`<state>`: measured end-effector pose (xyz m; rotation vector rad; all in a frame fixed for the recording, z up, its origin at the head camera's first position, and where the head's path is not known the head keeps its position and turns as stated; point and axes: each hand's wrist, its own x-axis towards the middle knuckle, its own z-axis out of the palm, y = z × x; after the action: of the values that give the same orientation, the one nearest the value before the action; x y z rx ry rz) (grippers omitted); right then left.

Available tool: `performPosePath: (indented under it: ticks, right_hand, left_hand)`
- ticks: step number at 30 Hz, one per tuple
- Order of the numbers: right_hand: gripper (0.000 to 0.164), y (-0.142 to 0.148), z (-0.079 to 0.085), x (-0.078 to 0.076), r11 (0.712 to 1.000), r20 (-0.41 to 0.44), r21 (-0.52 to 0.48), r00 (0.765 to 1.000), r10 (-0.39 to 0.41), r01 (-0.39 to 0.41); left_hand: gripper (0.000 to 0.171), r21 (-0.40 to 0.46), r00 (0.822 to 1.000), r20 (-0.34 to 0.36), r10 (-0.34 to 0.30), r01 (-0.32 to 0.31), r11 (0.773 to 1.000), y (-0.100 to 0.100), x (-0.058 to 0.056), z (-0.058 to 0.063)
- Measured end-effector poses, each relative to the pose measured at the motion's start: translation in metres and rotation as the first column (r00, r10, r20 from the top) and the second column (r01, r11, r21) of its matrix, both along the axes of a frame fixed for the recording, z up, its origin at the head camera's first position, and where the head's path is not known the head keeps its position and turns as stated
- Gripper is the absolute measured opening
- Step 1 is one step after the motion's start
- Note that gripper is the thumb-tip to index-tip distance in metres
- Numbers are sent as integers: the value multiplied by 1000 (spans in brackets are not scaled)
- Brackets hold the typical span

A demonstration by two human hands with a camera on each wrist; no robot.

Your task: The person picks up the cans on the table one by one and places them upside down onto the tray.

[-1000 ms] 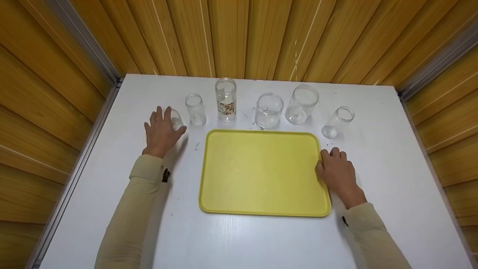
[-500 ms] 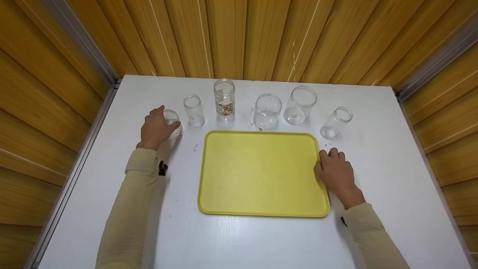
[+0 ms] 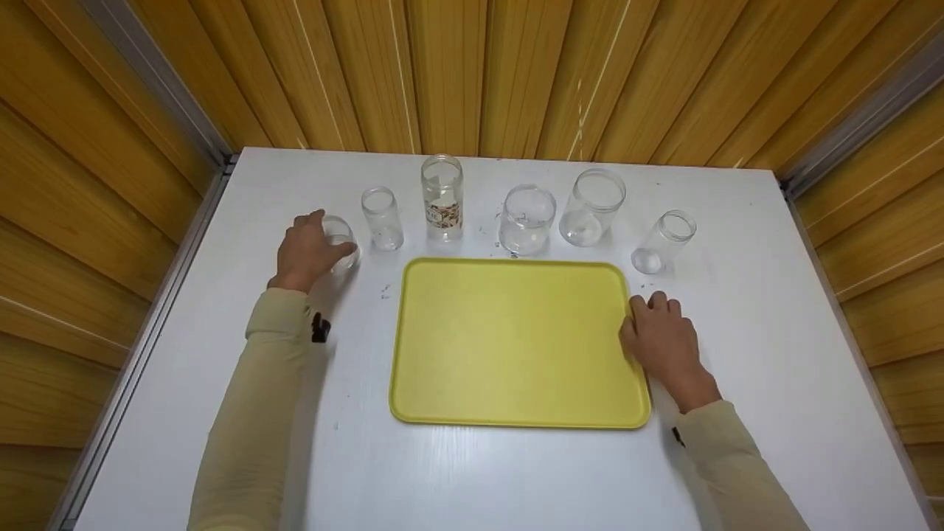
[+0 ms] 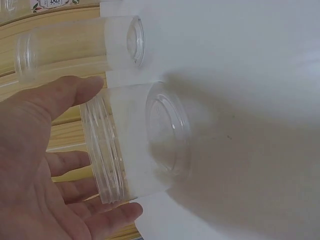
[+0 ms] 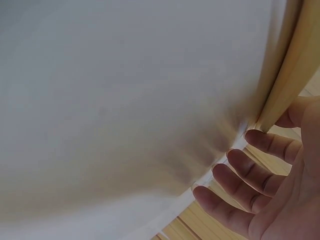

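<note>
At the left end of a row of clear jars, my left hand (image 3: 304,252) holds a short, wide plastic jar (image 4: 137,142). In the left wrist view its thumb lies against the threaded rim and the other fingers pass round the far side. The jar stands on the table, partly covered by the hand in the head view. My right hand (image 3: 666,345) grips the right edge of a yellow tray (image 3: 516,343), thumb over the rim and fingertips down along its outer side. In the right wrist view the tray's edge (image 5: 295,60) sits between thumb and fingers.
Behind the tray stand a slim jar (image 3: 383,225), a tall jar with a printed label (image 3: 444,215), a squat jar (image 3: 527,228), a wide jar (image 3: 592,214) and a tilted-looking narrow jar (image 3: 660,247). Wood-patterned walls (image 3: 450,74) border the white table (image 3: 472,479).
My left hand has come down from above the short jar to its left side and closed round it. The right hand stays at the tray's edge.
</note>
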<state>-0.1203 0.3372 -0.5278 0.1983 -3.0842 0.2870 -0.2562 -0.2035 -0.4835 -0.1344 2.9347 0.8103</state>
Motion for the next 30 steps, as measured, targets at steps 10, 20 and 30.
performPosePath:
  ticks: [10,20,30]
  right_hand:
    - [22,0,0,0,1000,13,2,1000,-3,3]
    - [19,0,-1,0,1000,-10,-13,1000,-6,6]
    - [20,0,-1,-1,1000,-16,-22,1000,-16,16]
  left_hand:
    - [90,32,999,-7,44,-44,999,-5,0,-1]
    - [84,102,996,-21,85,-82,991,-5,6,4]
    - [83,221,990,-45,133,-120,968,-2,17,4]
